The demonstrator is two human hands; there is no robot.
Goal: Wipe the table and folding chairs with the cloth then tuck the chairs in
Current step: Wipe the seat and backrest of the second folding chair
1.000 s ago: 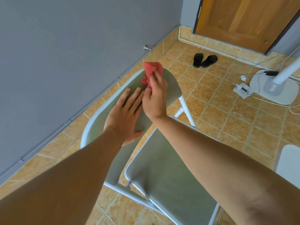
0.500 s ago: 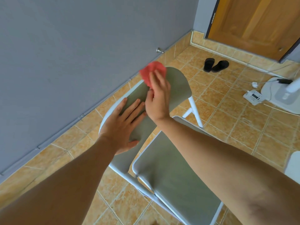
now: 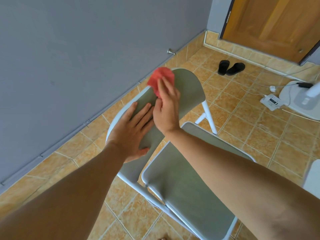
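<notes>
Orange-tiled floor (image 3: 242, 135): grey-green, white-framed folding chair (image 3: 187, 184); left hand (image 3: 131, 132) flat, released, on backrest (image 3: 188, 89) near edge; right hand (image 3: 167, 110), straight-fingered, presses crumpled red cloth (image 3: 161, 77) just beyond, at far left edge.

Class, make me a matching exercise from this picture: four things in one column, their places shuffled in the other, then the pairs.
1 red cloth
2 left hand
3 black sandals
4 chair seat

A on the floor tiles near the wooden door
B under the right hand, on the chair back
C below the right forearm
D flat on the chair back

Pairs: 1-B, 2-D, 3-A, 4-C
</notes>
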